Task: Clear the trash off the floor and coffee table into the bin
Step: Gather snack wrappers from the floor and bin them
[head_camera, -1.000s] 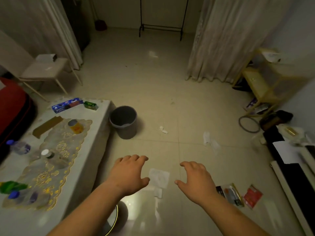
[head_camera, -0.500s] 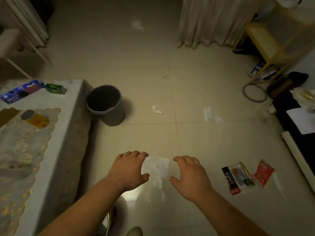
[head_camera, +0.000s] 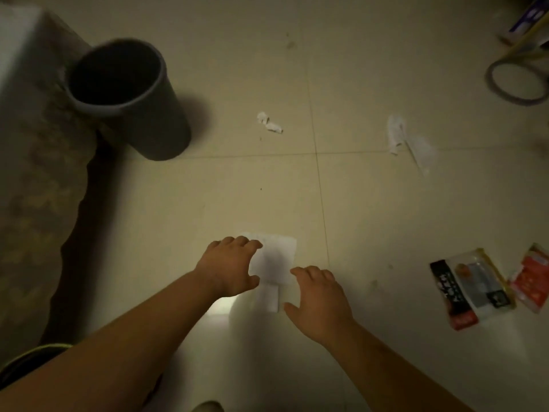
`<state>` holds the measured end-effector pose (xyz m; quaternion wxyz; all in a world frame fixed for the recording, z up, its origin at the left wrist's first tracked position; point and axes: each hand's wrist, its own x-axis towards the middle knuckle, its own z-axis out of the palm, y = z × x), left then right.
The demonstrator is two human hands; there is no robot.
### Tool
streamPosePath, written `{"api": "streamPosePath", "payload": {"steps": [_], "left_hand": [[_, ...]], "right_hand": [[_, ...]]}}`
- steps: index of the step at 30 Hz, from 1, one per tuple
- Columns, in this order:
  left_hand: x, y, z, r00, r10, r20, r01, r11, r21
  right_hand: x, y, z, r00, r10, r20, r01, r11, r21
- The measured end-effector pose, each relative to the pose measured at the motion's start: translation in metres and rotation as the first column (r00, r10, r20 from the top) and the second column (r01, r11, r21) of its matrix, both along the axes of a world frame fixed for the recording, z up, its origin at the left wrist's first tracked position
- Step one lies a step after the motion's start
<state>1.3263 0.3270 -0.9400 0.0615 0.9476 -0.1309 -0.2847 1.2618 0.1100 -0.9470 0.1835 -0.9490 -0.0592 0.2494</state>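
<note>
The flat white paper sheet (head_camera: 274, 258) lies on the pale tiled floor (head_camera: 386, 209), near the person, with a smaller white strip (head_camera: 269, 297) just below it, touching or overlapping its near edge. The left hand (head_camera: 227, 269) is spread wide with palm down, and its fingertips (head_camera: 252, 243) cover the left edge of the sheet. The right hand (head_camera: 318, 295) is also open and empty, just beside the right near corner of the sheet. I judge that the hands come from two sides because a thin sheet lying flat gives no edge to pinch; pushing it together from both sides would lift it. Neither hand holds anything yet.

The dark grey round plastic bin (head_camera: 127, 96) stands upright at the far left, close against the cloth-covered coffee table (head_camera: 32, 120), so the carry from the sheet is short. Its inside is too dark to see.

More trash waits on the floor: a small crumpled white tissue (head_camera: 269, 123) to the right of the bin, a torn white paper piece (head_camera: 407, 141) farther right, and at the near right a clear snack wrapper with black and red print (head_camera: 468, 289) next to a red packet (head_camera: 531, 281). A grey ring (head_camera: 517, 81) lies at the far right. The floor is smooth and glossy, with a bright reflection between the arms; the room is dim.
</note>
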Motion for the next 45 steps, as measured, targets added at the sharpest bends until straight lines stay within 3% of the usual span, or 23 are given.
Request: {"api": "streamPosePath", "payload": {"steps": [8,16,22,27,36,42,45], "left_hand": [[0.029,-0.015,-0.165,0.997,-0.081,-0.017,0.081,0.997,0.005],[0.025,-0.025,-0.249,0.993,-0.115,-0.016,0.115,0.992,0.050],[0.020,-0.018,-0.261,0.995,-0.053,0.085,0.056,0.998,-0.033],[0.028,-0.008,-0.251,0.998,0.061,0.024,-0.056,0.982,-0.181],[0.041,0.058,-0.205,0.959,0.257,0.119,-0.231,0.953,-0.197],[0.023,0.085,-0.183,0.937,0.312,0.157,-0.275,0.937,-0.216],[0.011,0.089,-0.182,0.929,0.344,0.137,-0.309,0.924,-0.223]], "right_hand": [[0.000,0.003,-0.141,1.000,-0.001,-0.003,0.001,1.000,0.025],[0.005,-0.003,-0.187,0.999,0.005,0.039,-0.006,1.000,0.027],[0.007,-0.002,-0.193,0.997,0.005,0.075,-0.010,0.997,0.071],[0.003,0.007,-0.201,0.997,0.037,0.063,-0.043,0.996,0.084],[0.008,0.047,-0.232,0.991,0.135,-0.024,-0.131,0.985,0.114],[0.004,0.062,-0.251,0.946,0.322,0.026,-0.322,0.947,-0.007],[0.006,0.065,-0.254,0.950,0.313,0.016,-0.313,0.950,0.013]]}}
